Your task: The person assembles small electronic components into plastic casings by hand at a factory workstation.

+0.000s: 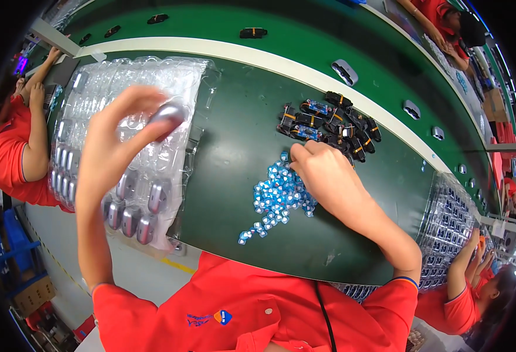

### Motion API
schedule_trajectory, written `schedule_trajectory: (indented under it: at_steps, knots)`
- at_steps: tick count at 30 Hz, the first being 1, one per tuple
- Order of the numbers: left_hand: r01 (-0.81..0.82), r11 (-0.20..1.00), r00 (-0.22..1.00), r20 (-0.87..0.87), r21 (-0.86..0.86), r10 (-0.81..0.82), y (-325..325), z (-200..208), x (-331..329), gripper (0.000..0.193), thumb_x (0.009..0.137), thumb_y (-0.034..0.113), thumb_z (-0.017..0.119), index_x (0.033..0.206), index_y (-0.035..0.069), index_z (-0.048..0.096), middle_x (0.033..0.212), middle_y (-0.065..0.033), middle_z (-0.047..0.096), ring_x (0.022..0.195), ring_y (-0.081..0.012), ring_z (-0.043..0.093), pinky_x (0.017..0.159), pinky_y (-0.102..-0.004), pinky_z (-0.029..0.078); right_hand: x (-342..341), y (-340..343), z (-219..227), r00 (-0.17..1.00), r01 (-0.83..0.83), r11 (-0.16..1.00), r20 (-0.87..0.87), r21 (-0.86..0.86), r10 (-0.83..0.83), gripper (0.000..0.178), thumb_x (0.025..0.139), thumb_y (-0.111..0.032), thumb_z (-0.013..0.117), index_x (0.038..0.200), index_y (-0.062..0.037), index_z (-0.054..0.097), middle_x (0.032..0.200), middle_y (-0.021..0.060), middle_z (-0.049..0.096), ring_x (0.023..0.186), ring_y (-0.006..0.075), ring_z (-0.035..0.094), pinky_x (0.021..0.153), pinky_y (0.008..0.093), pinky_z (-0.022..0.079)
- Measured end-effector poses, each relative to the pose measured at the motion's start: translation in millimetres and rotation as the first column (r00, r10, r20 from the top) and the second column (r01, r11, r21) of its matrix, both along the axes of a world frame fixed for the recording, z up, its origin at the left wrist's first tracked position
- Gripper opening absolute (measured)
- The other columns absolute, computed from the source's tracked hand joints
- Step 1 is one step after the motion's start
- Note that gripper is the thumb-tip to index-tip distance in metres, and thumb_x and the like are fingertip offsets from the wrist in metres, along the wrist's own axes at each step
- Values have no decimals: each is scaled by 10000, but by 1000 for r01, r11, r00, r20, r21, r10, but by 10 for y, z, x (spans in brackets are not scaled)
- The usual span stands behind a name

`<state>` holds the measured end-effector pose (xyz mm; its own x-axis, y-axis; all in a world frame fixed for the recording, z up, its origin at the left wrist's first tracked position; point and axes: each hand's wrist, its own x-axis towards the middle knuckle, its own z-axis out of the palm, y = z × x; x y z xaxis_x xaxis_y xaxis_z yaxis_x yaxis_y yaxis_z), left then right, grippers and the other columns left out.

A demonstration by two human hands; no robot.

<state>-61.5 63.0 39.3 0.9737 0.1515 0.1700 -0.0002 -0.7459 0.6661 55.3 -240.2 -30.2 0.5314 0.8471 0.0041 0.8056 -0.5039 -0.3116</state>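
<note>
My left hand (108, 144), a little blurred, is closed on a grey oval plastic housing (173, 111) between thumb and fingers. It is above a clear plastic blister tray (152, 73) with similar grey housings in several of its pockets. My right hand (328, 176) has its fingertips pressed together at the upper edge of a loose heap of small blue-and-white pieces (275, 190). What those fingers hold, if anything, is hidden. Just beyond them is a cluster of black assemblies (334, 123), some with blue circuit boards and yellow bands.
A dark green worktable (228, 152) is bounded at the far side by a pale rail (258, 54). Past it, a green conveyor belt (211, 26) carries black assemblies and grey housings. Another tray (451, 217) stands at the right. People in red shirts work on both sides and across.
</note>
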Motion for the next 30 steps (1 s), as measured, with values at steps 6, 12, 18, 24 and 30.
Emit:
schedule_trajectory:
  at_steps: [6, 12, 18, 24, 30]
  knots:
    - [147, 768, 987, 42, -623, -155, -199, -500, 1018, 375, 916, 150, 676, 1260, 28, 588, 1123, -86, 658, 1016, -161, 640, 911, -308, 510, 311, 66, 105, 916, 142, 986, -389, 92, -96, 97, 867, -49, 648, 941, 12, 661, 894, 124, 693, 809, 245, 683, 738, 337, 549]
    - [155, 533, 987, 111, -832, -115, -468, -764, 1259, 344, 927, 88, 652, 1260, 30, 585, 1189, -92, 636, 1077, -176, 635, 923, -312, 528, 843, 308, 59, 574, 548, 696, -814, 464, 91, 212, 884, -61, 689, 1073, 35, 682, 924, 64, 707, 822, 125, 669, 770, 274, 546]
    - [262, 604, 965, 213, -753, -153, -473, -746, 1216, 350, 891, -4, 655, 1232, 18, 582, 1220, -116, 630, 1136, -205, 617, 981, -336, 504, 858, 605, 1, 574, 588, 622, -809, 517, 130, 181, 882, -51, 695, 1025, 56, 670, 906, 86, 707, 801, 133, 676, 757, 254, 549]
    - [365, 756, 920, 333, -543, -205, -507, -791, 1233, 308, 856, -43, 664, 1158, 11, 638, 1177, -96, 649, 1103, -206, 632, 965, -332, 521, 822, 677, -36, 595, 647, 587, -804, 486, 9, 167, 876, -30, 674, 1017, 57, 652, 877, 93, 704, 769, 116, 669, 728, 230, 541]
    - [330, 781, 927, 337, -531, -163, -580, -759, 1186, 288, 837, -92, 653, 1112, -7, 659, 1150, -107, 665, 1097, -216, 639, 967, -343, 538, 815, 674, -25, 640, 624, 625, -766, 469, -64, 182, 871, -11, 639, 1039, 57, 650, 878, 96, 704, 756, 108, 658, 708, 224, 533]
